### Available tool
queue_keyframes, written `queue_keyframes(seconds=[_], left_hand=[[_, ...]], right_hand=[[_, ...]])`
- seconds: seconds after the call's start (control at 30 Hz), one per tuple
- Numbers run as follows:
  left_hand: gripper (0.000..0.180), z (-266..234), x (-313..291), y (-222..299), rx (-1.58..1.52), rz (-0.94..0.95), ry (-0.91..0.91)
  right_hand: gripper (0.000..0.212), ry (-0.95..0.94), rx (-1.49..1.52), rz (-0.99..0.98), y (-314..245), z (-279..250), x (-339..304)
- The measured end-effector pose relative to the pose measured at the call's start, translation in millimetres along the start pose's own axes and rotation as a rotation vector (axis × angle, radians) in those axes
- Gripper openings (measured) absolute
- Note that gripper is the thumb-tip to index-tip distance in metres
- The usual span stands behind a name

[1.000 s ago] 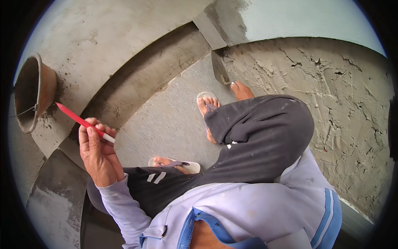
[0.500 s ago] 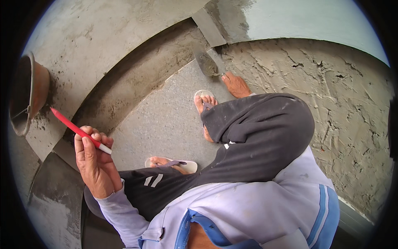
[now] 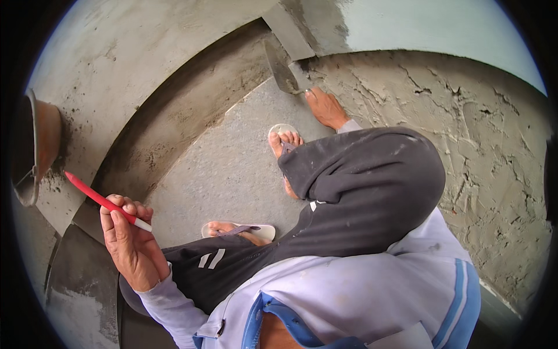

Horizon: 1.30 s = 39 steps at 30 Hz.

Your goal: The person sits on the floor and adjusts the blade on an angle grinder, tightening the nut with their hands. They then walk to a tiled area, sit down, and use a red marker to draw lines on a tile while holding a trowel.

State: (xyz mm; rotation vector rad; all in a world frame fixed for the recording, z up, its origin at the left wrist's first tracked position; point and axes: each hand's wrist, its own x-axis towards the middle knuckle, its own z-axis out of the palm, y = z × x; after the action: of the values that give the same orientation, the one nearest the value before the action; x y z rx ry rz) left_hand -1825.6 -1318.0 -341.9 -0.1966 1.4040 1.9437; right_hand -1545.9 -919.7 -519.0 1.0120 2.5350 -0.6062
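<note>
My left hand (image 3: 132, 247) is raised above my left knee, its thumb and fingers closed on a slim red pen (image 3: 87, 190) with a white end. The red tip points up and left, toward a bucket. Out in front, my right hand (image 3: 326, 109) grips a trowel by its handle, most of which the fingers hide. The trowel's metal blade (image 3: 279, 71) is tilted at the inner corner, by the foot of the step walls and just left of a grey upright edge (image 3: 289, 34). Whether the blade touches the wall I cannot tell.
A worn orange-brown bucket (image 3: 49, 129) with a wire handle stands on the ledge (image 3: 151, 41) at left, amid mortar crumbs. Rough wet mortar covers the wall (image 3: 465, 134) at right. My sandalled feet rest on the speckled grey floor (image 3: 197, 174).
My right hand has moved the trowel slightly farther forward and left, deeper into the corner. The left hand still holds the pen; the whole view has shifted a little.
</note>
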Motion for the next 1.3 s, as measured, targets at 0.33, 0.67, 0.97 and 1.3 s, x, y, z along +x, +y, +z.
queue_keyframes(seconds=[0.33, 0.67, 0.97, 1.3], left_hand=[[0.022, -6.2, 4.9, -0.2, -0.06, -0.055, -0.091], [0.023, 9.5, -15.1, 8.6, -0.074, -0.004, -0.036], [0.025, -4.5, -34.0, 16.3, -0.191, 0.08, -0.057], [0.025, -18.0, -54.2, 21.8, -0.276, 0.146, -0.062]], right_hand=[[0.032, -0.093, -0.181, -0.081, -18.0, -28.4, -49.5], [0.029, -0.196, -0.098, 0.232, -42.8, -34.1, -76.7], [0.029, -0.121, -0.146, -0.137, -110.6, -144.7, -44.4], [0.019, -0.427, -0.986, -0.395, -173.5, -179.4, -1.9]])
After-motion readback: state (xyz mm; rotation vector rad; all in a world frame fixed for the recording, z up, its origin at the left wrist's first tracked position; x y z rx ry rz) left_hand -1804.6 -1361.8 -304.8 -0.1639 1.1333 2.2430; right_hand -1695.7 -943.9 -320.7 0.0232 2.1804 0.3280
